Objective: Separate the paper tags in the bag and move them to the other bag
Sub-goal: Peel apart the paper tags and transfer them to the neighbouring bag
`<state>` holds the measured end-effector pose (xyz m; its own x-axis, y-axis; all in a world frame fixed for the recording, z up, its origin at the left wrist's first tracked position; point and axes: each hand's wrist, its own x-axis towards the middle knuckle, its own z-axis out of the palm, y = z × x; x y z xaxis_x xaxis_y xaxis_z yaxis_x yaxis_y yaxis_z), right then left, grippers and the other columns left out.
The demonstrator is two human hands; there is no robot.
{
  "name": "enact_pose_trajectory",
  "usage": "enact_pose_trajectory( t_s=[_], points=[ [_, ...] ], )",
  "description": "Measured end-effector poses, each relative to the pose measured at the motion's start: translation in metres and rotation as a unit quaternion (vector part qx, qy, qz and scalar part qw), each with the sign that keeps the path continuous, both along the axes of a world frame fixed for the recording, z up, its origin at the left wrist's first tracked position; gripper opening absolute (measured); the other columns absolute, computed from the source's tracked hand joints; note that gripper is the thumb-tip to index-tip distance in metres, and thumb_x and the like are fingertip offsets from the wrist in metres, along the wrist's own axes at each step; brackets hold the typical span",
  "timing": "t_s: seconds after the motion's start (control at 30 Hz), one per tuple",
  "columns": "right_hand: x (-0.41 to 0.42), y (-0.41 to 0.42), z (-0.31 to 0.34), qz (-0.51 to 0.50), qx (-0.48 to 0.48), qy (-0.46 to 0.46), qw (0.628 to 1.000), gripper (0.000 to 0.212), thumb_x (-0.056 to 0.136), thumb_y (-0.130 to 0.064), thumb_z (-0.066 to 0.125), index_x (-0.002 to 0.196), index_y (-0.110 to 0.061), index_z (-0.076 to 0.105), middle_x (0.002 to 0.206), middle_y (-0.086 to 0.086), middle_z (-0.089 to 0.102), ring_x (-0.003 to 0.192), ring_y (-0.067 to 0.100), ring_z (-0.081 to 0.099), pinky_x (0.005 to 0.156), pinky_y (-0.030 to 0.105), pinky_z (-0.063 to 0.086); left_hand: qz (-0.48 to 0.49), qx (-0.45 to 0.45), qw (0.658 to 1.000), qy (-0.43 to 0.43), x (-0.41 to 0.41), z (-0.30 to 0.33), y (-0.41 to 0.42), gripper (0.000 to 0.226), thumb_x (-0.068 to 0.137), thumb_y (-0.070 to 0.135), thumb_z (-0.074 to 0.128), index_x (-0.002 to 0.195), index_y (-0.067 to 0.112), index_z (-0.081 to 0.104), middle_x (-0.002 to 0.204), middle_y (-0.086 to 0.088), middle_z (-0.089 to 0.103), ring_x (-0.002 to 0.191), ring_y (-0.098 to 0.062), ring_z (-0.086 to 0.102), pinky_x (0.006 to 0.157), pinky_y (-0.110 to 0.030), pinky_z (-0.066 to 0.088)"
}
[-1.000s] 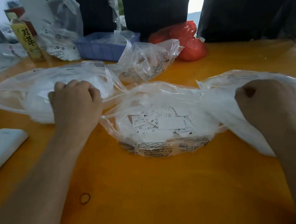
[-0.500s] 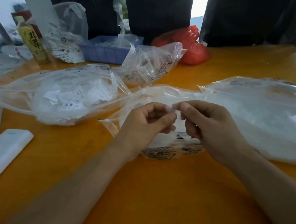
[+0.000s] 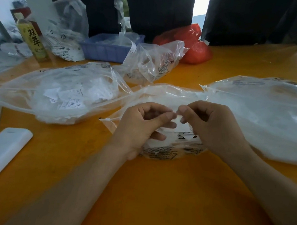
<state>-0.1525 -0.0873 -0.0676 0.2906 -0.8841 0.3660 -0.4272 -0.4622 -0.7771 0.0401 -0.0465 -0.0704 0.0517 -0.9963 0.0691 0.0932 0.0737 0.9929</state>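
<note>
A second ago the hands were apart, one in each outer bag; now the left hand [image 3: 138,127] and right hand [image 3: 214,126] meet over the middle bag [image 3: 160,150] near the desk's [image 3: 153,195] centre, both pinching one paper tag [image 3: 182,127]. That looks like peeling joined tags apart, likely for the left bag [image 3: 54,91].

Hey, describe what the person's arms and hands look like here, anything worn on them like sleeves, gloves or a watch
Both forearms are bare as far as the frame shows: no sleeve edge is visible. The left hand and right hand wear no gloves, and no ring shows on the visible fingers. No watch or band shows on either wrist. The nails look short and unpainted.
</note>
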Motion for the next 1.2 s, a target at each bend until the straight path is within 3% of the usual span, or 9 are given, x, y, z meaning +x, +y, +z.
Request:
enact_pose_trajectory(
  t_s=[0.13, 0.23, 0.33, 0.43, 0.57, 0.77, 1.0, 1.1, 1.2],
  points=[
    [-0.006, -0.013, -0.002, -0.047, -0.082, 0.188, 0.978, 0.022, 0.099, -0.035, 0.065, 0.119, -0.033, 0.072, 0.097, -0.022, 0.064, 0.071, -0.006, 0.053, 0.069, 0.016, 0.039, 0.028, 0.011, 0.993, 0.115, 0.003, 0.002, -0.003, 0.018, 0.088, 0.0, 0.075, 0.106, 0.003, 0.072, 0.1, -0.016, 0.081, 0.091, -0.026, 0.08, 0.069, -0.018, 0.061],
    [-0.006, -0.017, -0.005, 0.007, -0.065, 0.327, 0.943, 0.043, 0.095, -0.046, 0.068, 0.137, -0.036, 0.062, 0.13, -0.012, 0.06, 0.101, 0.008, 0.06, 0.087, 0.029, 0.043, 0.049, 0.014, 0.986, 0.157, 0.004, 0.003, -0.004, 0.024, 0.079, 0.009, 0.079, 0.101, 0.005, 0.074, 0.1, -0.019, 0.08, 0.092, -0.029, 0.08, 0.074, -0.02, 0.062],
    [-0.003, -0.016, -0.008, 0.024, -0.075, 0.366, 0.927, 0.04, 0.094, -0.051, 0.066, 0.131, -0.037, 0.066, 0.129, -0.011, 0.059, 0.112, 0.014, 0.059, 0.091, 0.03, 0.043, 0.054, 0.018, 0.983, 0.176, 0.003, 0.002, -0.005, 0.023, 0.077, 0.018, 0.08, 0.096, 0.007, 0.076, 0.1, -0.021, 0.08, 0.093, -0.031, 0.08, 0.073, -0.022, 0.063],
    [-0.001, -0.016, -0.007, 0.009, -0.097, 0.307, 0.947, 0.02, 0.099, -0.039, 0.063, 0.112, -0.031, 0.077, 0.108, -0.012, 0.065, 0.086, 0.003, 0.059, 0.08, 0.026, 0.049, 0.055, 0.021, 0.983, 0.172, 0.003, 0.0, -0.006, 0.025, 0.078, 0.019, 0.079, 0.098, 0.006, 0.078, 0.101, -0.02, 0.08, 0.094, -0.03, 0.08, 0.073, -0.023, 0.063],
    [-0.006, -0.013, -0.005, -0.06, 0.012, 0.059, 0.996, 0.011, 0.097, -0.037, 0.067, 0.09, -0.034, 0.074, 0.073, -0.019, 0.07, 0.066, -0.003, 0.064, 0.06, 0.01, 0.043, 0.061, 0.024, 0.984, 0.164, 0.006, 0.001, -0.006, 0.026, 0.077, 0.019, 0.08, 0.1, 0.007, 0.081, 0.103, -0.017, 0.08, 0.095, -0.026, 0.08, 0.07, -0.021, 0.062],
    [-0.009, -0.008, 0.007, -0.006, 0.204, -0.259, 0.944, 0.005, 0.096, -0.014, 0.071, 0.096, -0.009, 0.071, 0.078, 0.007, 0.074, 0.066, 0.024, 0.071, 0.061, 0.028, 0.059, 0.058, 0.03, 0.977, 0.203, 0.007, 0.0, -0.007, 0.028, 0.078, 0.015, 0.08, 0.104, 0.005, 0.078, 0.104, -0.021, 0.079, 0.098, -0.032, 0.079, 0.076, -0.021, 0.062],
    [-0.006, -0.007, 0.011, 0.013, 0.25, -0.321, 0.913, 0.012, 0.098, -0.014, 0.068, 0.087, -0.009, 0.064, 0.088, 0.014, 0.071, 0.081, 0.037, 0.076, 0.066, 0.034, 0.061, 0.03, 0.027, 0.986, 0.16, 0.004, 0.001, -0.004, 0.027, 0.078, 0.018, 0.078, 0.102, 0.005, 0.079, 0.107, -0.017, 0.08, 0.101, -0.028, 0.079, 0.078, -0.025, 0.063],
    [-0.007, -0.007, 0.011, 0.019, 0.238, -0.321, 0.917, 0.014, 0.097, -0.018, 0.069, 0.085, -0.01, 0.071, 0.092, 0.013, 0.074, 0.087, 0.03, 0.075, 0.068, 0.033, 0.061, 0.03, 0.026, 0.99, 0.134, 0.005, 0.001, -0.004, 0.029, 0.078, 0.019, 0.077, 0.105, 0.007, 0.08, 0.107, -0.014, 0.08, 0.102, -0.024, 0.079, 0.074, -0.022, 0.062],
    [-0.009, -0.006, 0.011, 0.014, 0.21, -0.289, 0.934, 0.015, 0.094, -0.025, 0.074, 0.083, -0.015, 0.076, 0.079, 0.007, 0.065, 0.075, 0.021, 0.063, 0.065, 0.029, 0.056, 0.029, 0.028, 0.987, 0.154, 0.005, 0.001, -0.004, 0.026, 0.078, 0.014, 0.077, 0.102, 0.006, 0.081, 0.106, -0.017, 0.08, 0.099, -0.025, 0.079, 0.077, -0.021, 0.062]
  ],
)
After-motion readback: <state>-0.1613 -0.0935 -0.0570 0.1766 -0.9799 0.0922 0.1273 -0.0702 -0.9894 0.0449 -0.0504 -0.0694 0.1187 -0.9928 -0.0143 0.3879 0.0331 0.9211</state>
